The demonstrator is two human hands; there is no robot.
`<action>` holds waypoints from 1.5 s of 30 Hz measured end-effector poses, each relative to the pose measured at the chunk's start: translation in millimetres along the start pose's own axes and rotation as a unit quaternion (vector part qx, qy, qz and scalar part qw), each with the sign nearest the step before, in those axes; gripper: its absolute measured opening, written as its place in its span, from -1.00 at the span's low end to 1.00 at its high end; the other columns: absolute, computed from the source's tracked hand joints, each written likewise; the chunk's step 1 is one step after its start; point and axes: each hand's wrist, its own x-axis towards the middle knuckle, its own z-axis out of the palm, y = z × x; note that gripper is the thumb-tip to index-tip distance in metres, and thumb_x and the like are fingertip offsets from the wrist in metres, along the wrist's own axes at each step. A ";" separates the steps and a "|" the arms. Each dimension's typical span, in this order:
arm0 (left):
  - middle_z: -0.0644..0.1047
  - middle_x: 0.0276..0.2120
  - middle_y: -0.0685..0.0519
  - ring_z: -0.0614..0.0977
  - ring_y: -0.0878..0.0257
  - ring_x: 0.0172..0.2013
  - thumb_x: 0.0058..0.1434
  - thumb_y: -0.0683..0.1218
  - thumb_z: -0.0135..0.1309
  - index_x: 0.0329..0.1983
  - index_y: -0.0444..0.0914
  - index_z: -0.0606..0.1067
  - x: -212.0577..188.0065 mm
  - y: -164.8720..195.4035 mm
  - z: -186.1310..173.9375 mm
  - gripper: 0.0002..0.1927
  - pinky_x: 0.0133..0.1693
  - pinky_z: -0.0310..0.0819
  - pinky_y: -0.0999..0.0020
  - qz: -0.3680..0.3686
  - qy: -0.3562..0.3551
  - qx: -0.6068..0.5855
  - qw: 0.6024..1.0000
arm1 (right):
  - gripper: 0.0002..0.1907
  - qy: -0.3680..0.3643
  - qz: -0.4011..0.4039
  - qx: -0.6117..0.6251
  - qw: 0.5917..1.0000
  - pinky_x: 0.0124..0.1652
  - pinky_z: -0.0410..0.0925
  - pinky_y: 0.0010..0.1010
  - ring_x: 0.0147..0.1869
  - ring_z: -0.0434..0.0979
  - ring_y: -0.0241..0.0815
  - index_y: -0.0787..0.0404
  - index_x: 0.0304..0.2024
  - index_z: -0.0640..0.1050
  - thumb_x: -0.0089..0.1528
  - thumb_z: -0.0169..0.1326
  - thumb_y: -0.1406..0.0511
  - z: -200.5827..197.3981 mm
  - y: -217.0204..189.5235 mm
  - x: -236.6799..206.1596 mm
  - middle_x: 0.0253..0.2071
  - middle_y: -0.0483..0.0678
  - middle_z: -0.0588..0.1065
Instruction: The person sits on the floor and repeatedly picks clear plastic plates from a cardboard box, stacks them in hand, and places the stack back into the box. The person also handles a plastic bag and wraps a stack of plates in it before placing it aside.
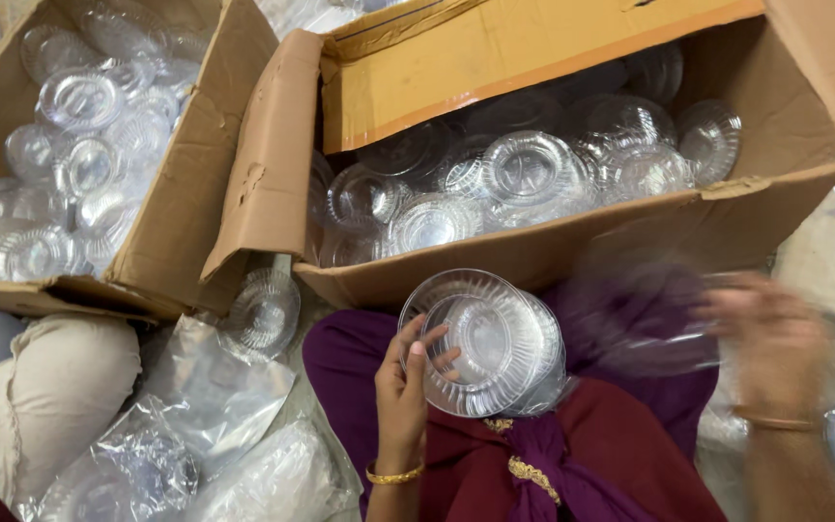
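Corrugated brown card: large open carton (572, 251), top centre to right, flaps spread, one inner flap yellowish with an orange stripe; filled with loose clear plastic bowls (524, 169), ribbed, lying at all angles

Second carton (171, 203), same card, upper left, flaps open, likewise filled with clear ribbed plastic dishes (79, 101); stands just beside the first, their flaps touching

Garment, purple and maroon cloth (582, 454) with gold trim, lower centre, across the wearer's lap, directly below the large carton's front wall

Cream cloth bundle (50, 396), lower left, rounded, beside a dark red fabric edge

Clear plastic bags (215, 387), crumpled, lower left to centre, lying on the floor between the bundle and the lap

Stack of clear ribbed bowls (490, 343), nested, tilted with the open mouth toward the camera; held above the lap, just in front of the large carton's front wall

Right hand (775, 338), right side, heavily blurred by motion, thin bangle at the wrist; a faint clear round shape shows beside it, but whether the hand grasps it cannot be told

Left hand (408, 387), gold bangle at the wrist, fingers curled over the near rim of the stack, thumb against its face, grasping it

Single clear ribbed bowl (261, 314), loose, resting on the floor under the corner flap between the two cartons
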 end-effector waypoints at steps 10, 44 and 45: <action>0.58 0.10 -0.21 0.72 0.06 -0.09 0.29 -0.25 0.05 0.33 -0.37 0.33 15.7 7.0 12.8 -0.48 -0.18 0.69 0.30 0.022 0.018 -0.040 0.999 | -0.47 0.056 0.201 -0.593 0.778 0.04 0.41 -0.14 0.12 0.57 0.09 0.38 0.17 0.54 0.36 0.18 0.09 -120.3 59.2 6.3 0.10 0.24 0.55; 0.48 0.16 -0.26 0.55 -0.08 0.08 0.27 -0.18 0.08 0.30 -0.39 0.36 32.1 -31.5 -0.5 -0.48 0.02 0.48 0.17 0.260 0.066 0.489 0.830 | -0.56 -0.142 0.084 -0.202 0.965 -0.03 0.45 -0.44 0.04 0.62 -0.20 0.28 0.21 0.55 0.27 0.16 0.32 47.9 25.6 -1.6 0.09 0.03 0.61; 0.52 0.13 -0.22 0.58 -0.05 0.06 0.28 -0.18 0.08 0.23 -0.35 0.42 37.0 -27.1 -0.9 -0.56 0.02 0.49 0.19 0.270 0.055 0.488 0.828 | -0.59 -0.120 0.062 -0.200 0.971 -0.08 0.46 -0.44 -0.03 0.63 -0.20 0.29 0.19 0.57 0.28 0.16 0.33 47.0 19.5 3.8 0.06 0.03 0.63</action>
